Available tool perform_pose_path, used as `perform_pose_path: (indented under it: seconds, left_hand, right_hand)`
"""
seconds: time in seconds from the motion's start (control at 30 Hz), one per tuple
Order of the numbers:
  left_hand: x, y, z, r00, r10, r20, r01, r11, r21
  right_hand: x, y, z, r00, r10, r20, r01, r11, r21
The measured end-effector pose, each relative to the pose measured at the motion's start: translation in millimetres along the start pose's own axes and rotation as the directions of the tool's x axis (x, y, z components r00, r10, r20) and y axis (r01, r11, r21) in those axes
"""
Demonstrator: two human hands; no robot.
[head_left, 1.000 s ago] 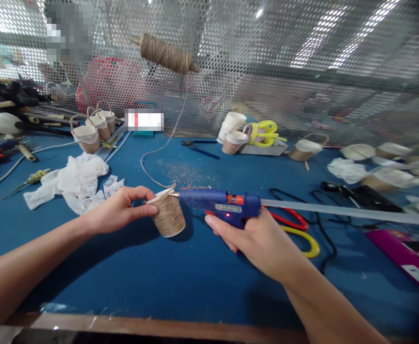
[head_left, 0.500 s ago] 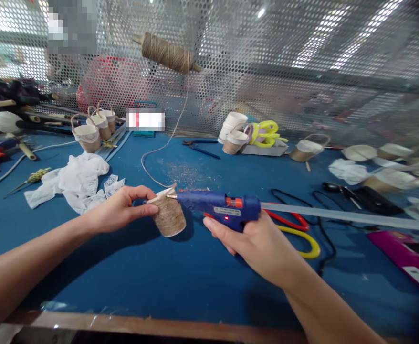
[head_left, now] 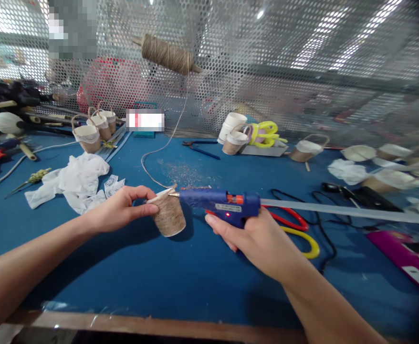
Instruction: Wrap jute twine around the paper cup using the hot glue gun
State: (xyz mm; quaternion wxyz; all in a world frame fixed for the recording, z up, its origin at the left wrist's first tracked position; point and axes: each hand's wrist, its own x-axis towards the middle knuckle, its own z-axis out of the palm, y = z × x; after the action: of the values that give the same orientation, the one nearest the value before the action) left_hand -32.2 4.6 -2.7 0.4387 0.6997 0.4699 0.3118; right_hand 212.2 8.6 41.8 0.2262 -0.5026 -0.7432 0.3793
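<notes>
Between thumb and fingers, my left hand [head_left: 125, 208] pinches the white rim of a small paper cup [head_left: 170, 217] wrapped in brown twine. The cup is tilted over the blue table. My right hand [head_left: 256, 239] is closed round the handle of a blue hot glue gun [head_left: 216, 200], whose red light is lit. Its metal nozzle points left at the upper part of the cup, close to the rim; I cannot tell whether it touches. A clear glue stick [head_left: 324, 208] sticks out behind the gun. Twine [head_left: 148, 155] runs from the cup up to a hanging spool [head_left: 167, 53].
White lace cloth [head_left: 75, 179] lies at the left, with small handled baskets [head_left: 88, 138] behind. Pliers [head_left: 202, 149], stacked white cups [head_left: 231, 129] and a yellow coil [head_left: 263, 133] stand at the back. Red-and-yellow scissor handles [head_left: 308, 246], black cords and a magenta case [head_left: 399, 258] lie right.
The glue gun has shifted very slightly to the right, its nozzle sliding a little along near the cup's rim. My left hand and the cup stay almost still.
</notes>
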Motion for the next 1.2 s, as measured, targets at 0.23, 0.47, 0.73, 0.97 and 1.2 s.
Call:
perform_pose_path:
  seconds: [0.23,0.47,0.73,0.97,1.2]
  left_hand:
    - [-0.1,-1.3,-0.7,1.000,0.023,-0.014,-0.022,1.000,0.009]
    - [0.1,-1.3,-1.1,1.000,0.027,-0.012,-0.026,0.999,0.021]
    - [0.7,-0.9,0.1,0.999,0.035,-0.020,-0.035,0.999,0.031]
    - [-0.7,2.1,-3.7,0.997,0.034,-0.067,-0.034,0.999,0.011]
    - [-2.9,5.4,-7.9,0.980,0.110,-0.164,-0.089,0.987,0.131]
  right_hand:
    - [4.1,10.1,-2.1,1.000,0.020,-0.007,-0.021,0.998,-0.054]
    - [7.0,8.2,-3.3,1.000,-0.004,-0.006,0.004,0.999,-0.041]
    - [13.2,12.8,-4.4,0.998,0.057,0.008,-0.057,0.997,-0.059]
    - [34.1,32.2,-13.2,0.987,0.111,-0.120,-0.105,0.993,0.056]
    - [75.4,42.7,-23.0,0.943,0.170,-0.285,-0.236,0.948,-0.213]
